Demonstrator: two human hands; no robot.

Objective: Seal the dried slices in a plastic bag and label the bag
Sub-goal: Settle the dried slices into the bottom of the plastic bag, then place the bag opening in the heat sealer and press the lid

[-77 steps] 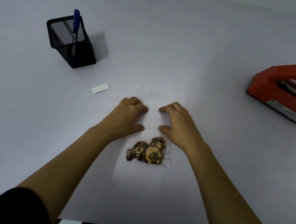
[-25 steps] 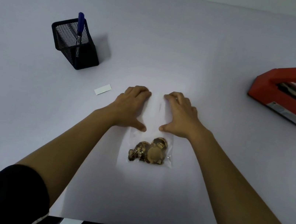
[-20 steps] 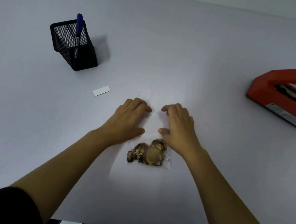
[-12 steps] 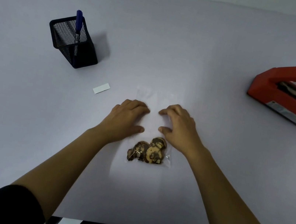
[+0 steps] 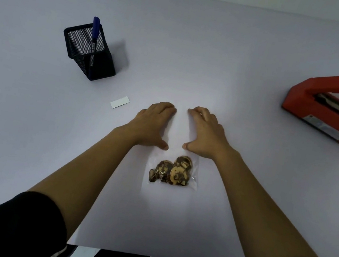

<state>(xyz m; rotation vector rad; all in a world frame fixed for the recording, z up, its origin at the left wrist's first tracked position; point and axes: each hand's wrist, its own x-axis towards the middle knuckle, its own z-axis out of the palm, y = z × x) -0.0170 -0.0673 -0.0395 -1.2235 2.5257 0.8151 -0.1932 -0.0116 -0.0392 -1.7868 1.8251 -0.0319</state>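
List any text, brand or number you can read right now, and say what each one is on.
No text is legible in the head view.
Blue marker in the mesh pen holder: print on the barrel, too small to read.
Red heat sealer: grey plate on its base, print blurred, unreadable.
White label: blank as far as it shows.
Plastic bag of dried slices: no print visible.

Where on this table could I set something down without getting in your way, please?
Bare stretches lie between the mesh pen holder and the red sealer, along the far edge, and left of the white label. The middle is crowded: left hand and right hand flat on the bag of slices.
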